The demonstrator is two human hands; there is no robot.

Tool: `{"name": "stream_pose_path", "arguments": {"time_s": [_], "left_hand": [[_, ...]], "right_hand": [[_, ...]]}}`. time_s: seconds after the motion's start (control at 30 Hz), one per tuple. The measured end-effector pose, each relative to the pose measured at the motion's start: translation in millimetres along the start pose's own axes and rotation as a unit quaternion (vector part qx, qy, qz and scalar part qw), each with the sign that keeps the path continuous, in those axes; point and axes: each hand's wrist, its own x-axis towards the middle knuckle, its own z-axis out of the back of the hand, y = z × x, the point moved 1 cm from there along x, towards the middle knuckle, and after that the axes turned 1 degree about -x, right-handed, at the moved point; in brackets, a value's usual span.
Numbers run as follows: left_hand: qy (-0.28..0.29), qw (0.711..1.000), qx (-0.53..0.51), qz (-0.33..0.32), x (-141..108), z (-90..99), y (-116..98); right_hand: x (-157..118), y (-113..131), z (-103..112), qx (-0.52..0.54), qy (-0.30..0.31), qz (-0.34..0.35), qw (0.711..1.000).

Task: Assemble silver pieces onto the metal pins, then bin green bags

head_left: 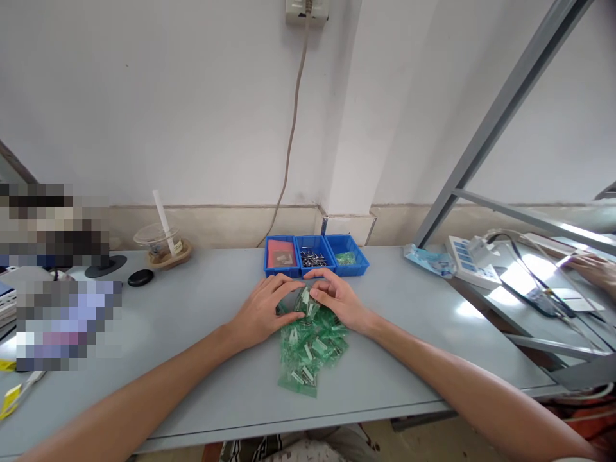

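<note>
A pile of small green see-through plastic bags [320,346] lies on the table in front of me, with white plugs and metal screws showing inside several of them. At the top of the pile, one green plastic bag [308,307] is between my two hands. My left hand [262,309] has its thumb and index finger at the left side of this bag, closed loosely around it. From the other side, my right hand [339,300] pinches the bag's upper edge between thumb and fingers.
Behind my hands stand three joined blue bins: one with a red packet [280,252], one with loose screws [314,258], one with green bags [345,258]. A lidded cup [161,240] and black disc [140,278] are left. A power strip [471,260] and another person's hand [594,268] are right.
</note>
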Motion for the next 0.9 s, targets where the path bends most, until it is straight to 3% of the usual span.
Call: {"name": "stream_pose_path", "arguments": {"time_s": [0.23,0.43,0.6,0.9], "left_hand": [[0.032,0.999,0.008,-0.006,-0.8,-1.7,0.5],[0.022,1.0,0.008,0.005,1.0,0.0,-2.6],[0.006,1.0,0.021,0.014,3.0,2.8,-6.0],[0.007,0.999,0.035,0.023,2.8,2.9,-5.8]], "right_hand": [[0.1,0.5,-2.2,-0.02,0.005,0.017,1.0],[0.5,1.1,-1.8,-0.088,-0.037,0.021,0.995],[-3.4,5.0,-2.1,-0.181,-0.065,0.068,0.979],[-5.5,8.7,-2.1,-0.264,-0.036,0.139,0.954]]}}
